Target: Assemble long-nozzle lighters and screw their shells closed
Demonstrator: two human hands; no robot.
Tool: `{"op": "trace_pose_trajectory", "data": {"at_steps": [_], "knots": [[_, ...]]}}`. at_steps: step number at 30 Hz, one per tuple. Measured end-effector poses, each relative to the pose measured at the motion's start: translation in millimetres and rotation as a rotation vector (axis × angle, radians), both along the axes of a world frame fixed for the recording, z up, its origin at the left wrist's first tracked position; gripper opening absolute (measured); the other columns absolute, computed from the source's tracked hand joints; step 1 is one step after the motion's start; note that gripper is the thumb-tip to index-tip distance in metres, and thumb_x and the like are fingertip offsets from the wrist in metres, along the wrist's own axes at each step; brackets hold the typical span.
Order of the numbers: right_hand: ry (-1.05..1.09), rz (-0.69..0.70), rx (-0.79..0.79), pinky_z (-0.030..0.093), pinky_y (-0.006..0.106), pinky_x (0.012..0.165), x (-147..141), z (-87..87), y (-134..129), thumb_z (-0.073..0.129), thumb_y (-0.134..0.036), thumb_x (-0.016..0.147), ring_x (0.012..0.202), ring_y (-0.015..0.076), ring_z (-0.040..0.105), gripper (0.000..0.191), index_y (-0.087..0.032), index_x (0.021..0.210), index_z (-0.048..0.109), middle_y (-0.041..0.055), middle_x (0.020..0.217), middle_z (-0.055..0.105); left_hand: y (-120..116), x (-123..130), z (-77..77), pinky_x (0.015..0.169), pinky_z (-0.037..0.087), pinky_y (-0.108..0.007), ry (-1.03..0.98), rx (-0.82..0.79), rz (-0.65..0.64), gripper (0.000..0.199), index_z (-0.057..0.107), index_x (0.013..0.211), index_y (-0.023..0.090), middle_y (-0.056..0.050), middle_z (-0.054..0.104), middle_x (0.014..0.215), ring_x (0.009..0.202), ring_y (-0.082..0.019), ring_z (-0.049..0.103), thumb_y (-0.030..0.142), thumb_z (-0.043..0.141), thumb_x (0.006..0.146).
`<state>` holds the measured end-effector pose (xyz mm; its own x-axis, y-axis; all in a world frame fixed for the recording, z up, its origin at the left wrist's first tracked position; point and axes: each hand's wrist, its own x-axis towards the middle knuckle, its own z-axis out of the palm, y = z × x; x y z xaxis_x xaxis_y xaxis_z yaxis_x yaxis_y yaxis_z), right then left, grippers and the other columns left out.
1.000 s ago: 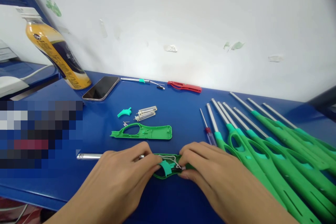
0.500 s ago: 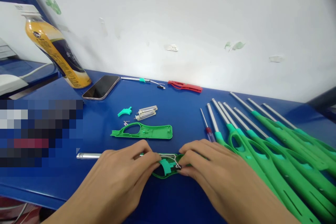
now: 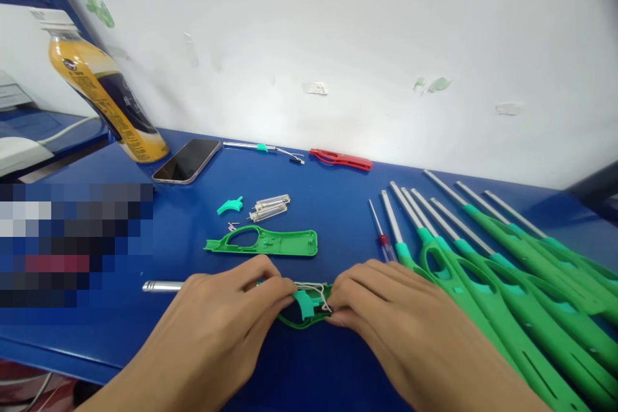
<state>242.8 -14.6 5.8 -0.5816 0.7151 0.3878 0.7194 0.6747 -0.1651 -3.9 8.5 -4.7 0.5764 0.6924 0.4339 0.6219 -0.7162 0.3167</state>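
Between my hands lies an opened green long-nosed lighter (image 3: 295, 320), its metal tube (image 3: 161, 286) sticking out to the left. A teal trigger (image 3: 305, 304) and thin white wires (image 3: 316, 288) show inside the casing. My left hand (image 3: 226, 315) is closed on the casing beside the trigger. My right hand (image 3: 381, 302) pinches at the right end of the casing, where the wires run; its fingertips hide what exactly they hold. Beyond lie a loose green casing half (image 3: 290, 243), a spare teal trigger (image 3: 230, 206) and clear fuel tanks (image 3: 269, 207).
Several green lighters (image 3: 512, 283) lie at the right beside a screwdriver (image 3: 383, 241). Along the back are a red casing half (image 3: 340, 159), a metal tube with wires (image 3: 248, 146), a phone (image 3: 188, 161) and a yellow bottle (image 3: 106, 90). A white wall (image 3: 338, 26) borders the table.
My right hand's fingers have shifted very slightly around the wires and the casing end. Both hands otherwise keep their places, and the loose parts lie as before.
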Motion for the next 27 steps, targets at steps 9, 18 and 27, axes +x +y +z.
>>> {"op": "trace_pose_trajectory", "data": {"at_steps": [9,18,27], "knots": [[-0.042,-0.031,-0.044,0.050,0.037,0.077,2.2,-4.4,-1.5,0.050,-0.016,0.110,0.077,0.0205,0.070,0.023,-0.026,0.098,0.067,-0.0035,0.087,0.073,1.7,-2.7,-2.2,0.063,0.062,-0.022,0.100,0.097,0.033,0.049,0.078,0.114,0.027,-0.003,0.078,0.107,0.069,-0.013,0.077,0.001,0.040,0.096],[-0.056,-0.053,-0.055,0.052,0.039,0.077,4.1,-3.3,-1.7,0.053,-0.017,0.109,0.082,0.0218,0.074,0.019,-0.026,0.102,0.068,-0.0028,0.093,0.076,-0.1,-1.8,3.5,0.063,0.064,-0.028,0.115,0.096,0.033,0.046,0.077,0.111,0.027,-0.003,0.078,0.104,0.074,-0.018,0.079,0.002,0.041,0.098],[-0.051,-0.052,-0.105,0.055,0.036,0.080,2.6,-2.9,-2.2,0.062,-0.012,0.103,0.081,0.0209,0.073,0.015,-0.025,0.099,0.068,-0.0021,0.092,0.076,-0.6,-1.2,2.3,0.062,0.060,-0.028,0.112,0.026,0.003,0.038,0.074,0.110,0.027,-0.002,0.076,0.103,0.070,-0.018,0.075,0.006,0.044,0.102]]}}
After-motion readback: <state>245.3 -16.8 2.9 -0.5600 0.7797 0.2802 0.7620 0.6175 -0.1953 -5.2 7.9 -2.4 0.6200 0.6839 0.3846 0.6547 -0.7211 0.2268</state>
